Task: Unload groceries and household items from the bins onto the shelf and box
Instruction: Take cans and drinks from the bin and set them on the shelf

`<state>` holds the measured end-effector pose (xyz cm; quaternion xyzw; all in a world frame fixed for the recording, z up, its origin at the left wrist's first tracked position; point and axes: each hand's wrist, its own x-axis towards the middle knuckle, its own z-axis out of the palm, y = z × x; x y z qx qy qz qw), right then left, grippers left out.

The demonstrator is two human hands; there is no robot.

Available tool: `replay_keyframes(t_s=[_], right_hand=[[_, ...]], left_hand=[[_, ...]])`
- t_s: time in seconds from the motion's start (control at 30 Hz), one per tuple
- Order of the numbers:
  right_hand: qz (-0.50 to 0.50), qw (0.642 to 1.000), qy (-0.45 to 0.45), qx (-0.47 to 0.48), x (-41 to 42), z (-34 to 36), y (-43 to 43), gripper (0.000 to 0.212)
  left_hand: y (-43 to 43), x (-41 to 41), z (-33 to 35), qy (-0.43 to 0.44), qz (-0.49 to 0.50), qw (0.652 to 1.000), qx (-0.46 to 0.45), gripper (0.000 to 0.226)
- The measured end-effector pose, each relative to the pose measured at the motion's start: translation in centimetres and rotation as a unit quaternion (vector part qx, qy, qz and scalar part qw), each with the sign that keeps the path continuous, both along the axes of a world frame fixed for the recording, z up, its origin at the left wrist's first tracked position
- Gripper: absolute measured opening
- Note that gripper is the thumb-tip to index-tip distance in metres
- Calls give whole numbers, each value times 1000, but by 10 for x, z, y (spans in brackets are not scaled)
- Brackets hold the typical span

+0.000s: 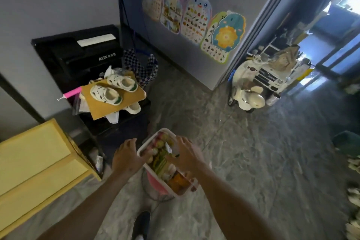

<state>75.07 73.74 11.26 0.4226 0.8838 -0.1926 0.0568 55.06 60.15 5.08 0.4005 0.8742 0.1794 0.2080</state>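
The bin ran lengthwise away between the hands: left hand open at its left rim, right hand open and nearer, spread over the groceries.

I list: pink bin, white rim; yellow box, near left; white sandals, green heels; blue-and-white checked bag, far; black cabinet; grey marbled floor.
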Motion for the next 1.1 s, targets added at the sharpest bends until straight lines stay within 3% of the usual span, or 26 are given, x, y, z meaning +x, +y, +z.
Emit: replay_keyframes(t_s=[0.23,0.5,0.7,0.83,0.93,1.1], right_hand=[[103,994,-44,-13,-26,-55,76,89],[263,961,-78,-28,-64,-155,169,109],[371,923,-94,-48,-89,-253,222,114],[439,890,-109,-48,-96,-303,256,107],[472,875,-92,-49,-105,-326,272,96],[540,840,-41,-5,-117,-353,270,90]], left_hand=[[26,15,-39,-20,95,995,-22,104],[29,43,-110,-51,242,964,-97,119],[70,53,-195,-85,199,970,-113,103],[99,53,-257,-85,171,975,-114,112],[107,56,-300,-28,143,976,-161,103],[113,56,-330,68,116,972,-192,71]])
